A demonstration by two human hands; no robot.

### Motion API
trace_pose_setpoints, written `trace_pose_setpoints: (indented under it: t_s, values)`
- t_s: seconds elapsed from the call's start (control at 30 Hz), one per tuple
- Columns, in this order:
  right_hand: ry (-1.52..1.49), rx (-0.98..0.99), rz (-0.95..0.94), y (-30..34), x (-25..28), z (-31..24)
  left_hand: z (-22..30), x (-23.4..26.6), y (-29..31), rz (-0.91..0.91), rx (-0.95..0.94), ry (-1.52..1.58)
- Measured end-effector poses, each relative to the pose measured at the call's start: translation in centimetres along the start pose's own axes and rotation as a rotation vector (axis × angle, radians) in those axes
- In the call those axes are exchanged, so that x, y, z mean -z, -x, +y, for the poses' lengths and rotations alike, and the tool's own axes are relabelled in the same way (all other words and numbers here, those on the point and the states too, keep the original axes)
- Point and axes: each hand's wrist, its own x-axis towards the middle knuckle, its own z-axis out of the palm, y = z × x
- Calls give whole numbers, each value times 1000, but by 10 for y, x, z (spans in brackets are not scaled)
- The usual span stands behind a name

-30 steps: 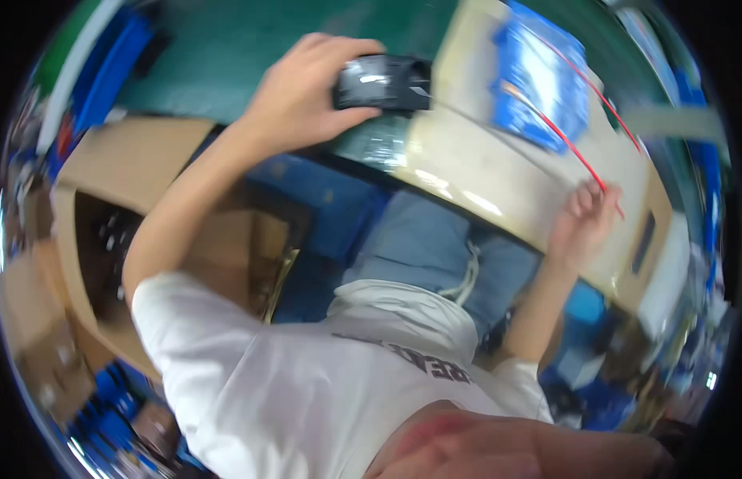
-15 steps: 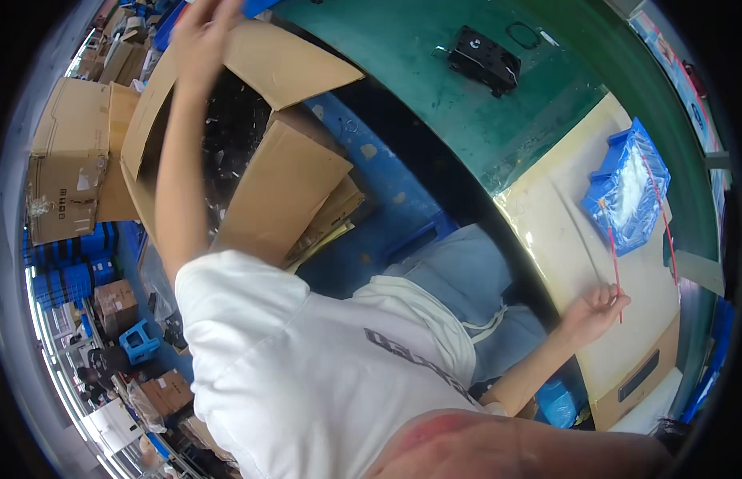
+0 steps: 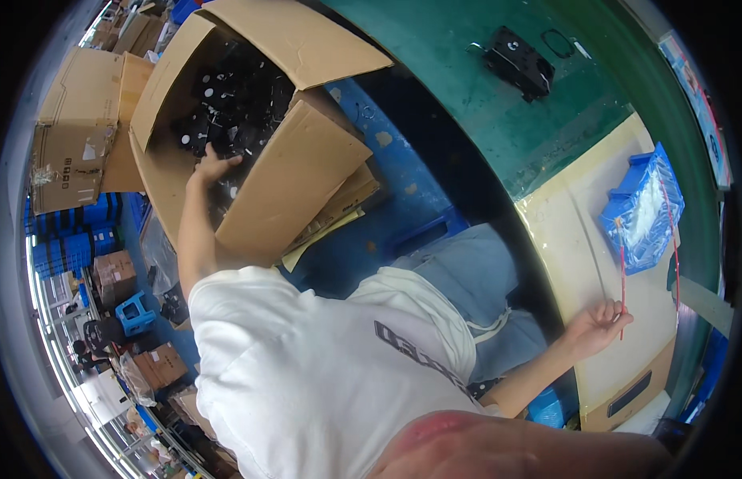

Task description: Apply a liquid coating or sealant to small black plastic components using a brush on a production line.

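Observation:
My left hand [image 3: 214,165] reaches into an open cardboard box [image 3: 287,195], fingers spread and nothing visible between them. Just beyond its fingertips lies a heap of black parts [image 3: 235,104] inside the box. At the right, my right hand [image 3: 599,327] pinches a thin red stick [image 3: 623,283] with a small tan tip, perhaps a brush. That tip touches or hovers at the near edge of a blue plastic tray [image 3: 626,191]; which, I cannot tell. Glossy white stuff [image 3: 652,211] fills the tray, and a second red stick [image 3: 673,231] leans across it.
On the green tabletop [image 3: 435,56] sits a black mechanical part [image 3: 519,64], with a black loop [image 3: 557,44] beside it. A pale sheet [image 3: 563,231] lies under the tray. A dark phone-like slab [image 3: 629,393] rests near the table's right end. More cardboard boxes [image 3: 79,128] stand at the left.
My left hand has come down from above the far box flap into the box. My right hand keeps its pinch on the red stick. The whole view has shifted slightly.

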Motion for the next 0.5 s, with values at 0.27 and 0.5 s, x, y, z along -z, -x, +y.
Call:
trace_pose_setpoints:
  t_s: [0.27,0.5]
  values:
    - [-23,27,30,1,-1,-2,35,0,12,92,-108,-133]
    - [-72,37,62,2,-1,1,58,51,45,448,-200,241]
